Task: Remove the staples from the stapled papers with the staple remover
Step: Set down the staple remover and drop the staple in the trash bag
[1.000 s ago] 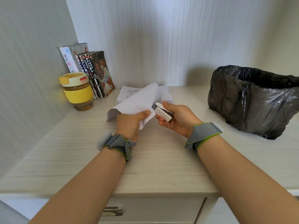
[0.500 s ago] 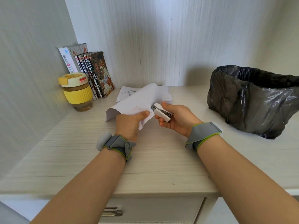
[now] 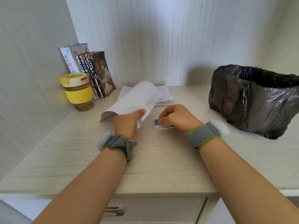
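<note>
Lowered from beside the raised sheets, the right hand (image 3: 176,117) now sits down on the pale wood-grain desk top (image 3: 153,162), its curled fingers pressed over the small white staple remover with a blue label (image 3: 161,124); only the tool's left end and lower edge show beneath them, so whether it is squeezed cannot be told. That hand and the paper are now apart.

Far right, the crumpled black plastic bin bag (image 3: 252,101) stands on the desk, cut off by the frame's edge. Below the desk front, a drawer with a metal pull (image 3: 114,211) is partly hidden by the forearms. In the back left corner a row of upright paperback books (image 3: 95,73) leans against the wall, with a yellow-lidded glass cup (image 3: 77,92) in front.

The left hand (image 3: 127,122) pinches the curled white stapled papers (image 3: 137,98) at a lower corner, thumb on top, holding them off the desk. Behind them a flat stack of printed sheets (image 3: 165,97) is mostly covered. The staple is too small to make out.
</note>
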`<state>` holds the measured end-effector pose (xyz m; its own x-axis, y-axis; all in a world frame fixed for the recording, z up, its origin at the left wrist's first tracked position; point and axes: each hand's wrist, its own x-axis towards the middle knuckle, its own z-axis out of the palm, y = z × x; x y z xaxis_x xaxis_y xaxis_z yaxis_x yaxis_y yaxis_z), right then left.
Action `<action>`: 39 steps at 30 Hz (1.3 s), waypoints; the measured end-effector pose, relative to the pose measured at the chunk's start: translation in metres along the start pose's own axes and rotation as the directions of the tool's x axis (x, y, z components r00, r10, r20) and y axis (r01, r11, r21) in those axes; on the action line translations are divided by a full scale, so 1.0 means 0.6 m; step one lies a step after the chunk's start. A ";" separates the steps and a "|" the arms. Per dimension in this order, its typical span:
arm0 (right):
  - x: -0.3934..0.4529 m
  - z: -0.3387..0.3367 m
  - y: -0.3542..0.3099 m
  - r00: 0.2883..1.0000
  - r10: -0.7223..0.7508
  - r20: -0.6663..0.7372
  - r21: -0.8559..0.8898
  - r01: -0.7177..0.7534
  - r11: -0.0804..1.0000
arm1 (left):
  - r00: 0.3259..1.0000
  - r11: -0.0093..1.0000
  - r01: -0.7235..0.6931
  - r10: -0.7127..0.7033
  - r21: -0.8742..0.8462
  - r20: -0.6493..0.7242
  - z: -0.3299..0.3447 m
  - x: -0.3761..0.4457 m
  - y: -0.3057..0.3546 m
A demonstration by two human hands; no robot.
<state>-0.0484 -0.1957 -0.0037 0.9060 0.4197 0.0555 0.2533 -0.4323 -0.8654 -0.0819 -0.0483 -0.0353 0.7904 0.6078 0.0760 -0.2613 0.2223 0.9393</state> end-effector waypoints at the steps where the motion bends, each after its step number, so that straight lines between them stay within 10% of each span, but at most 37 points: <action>1: -0.001 0.003 0.001 1.000 0.007 0.028 -0.080 -0.005 0.997 | 1.000 1.000 0.004 -0.004 0.000 0.001 0.000 0.000 0.000; 9: 0.003 0.003 0.004 0.999 0.026 0.039 -0.166 -0.019 0.986 | 0.992 0.995 0.039 -0.028 -0.088 0.122 0.007 -0.012 0.005; 19: 0.001 -0.001 -0.006 1.000 0.008 -0.029 0.576 0.010 0.817 | 0.972 0.994 0.057 -0.035 -0.088 0.231 0.016 -0.029 0.017; 39: -0.001 0.010 -0.006 0.996 0.038 -0.082 0.540 0.012 0.841 | 0.958 0.999 0.033 -0.026 -0.020 0.285 0.013 -0.032 0.014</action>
<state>-0.0517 -0.1895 -0.0036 0.9398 0.3358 0.0632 0.0411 0.0726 -0.9965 -0.0950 -0.0642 -0.0261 0.9221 0.3594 0.1433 -0.2455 0.2573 0.9346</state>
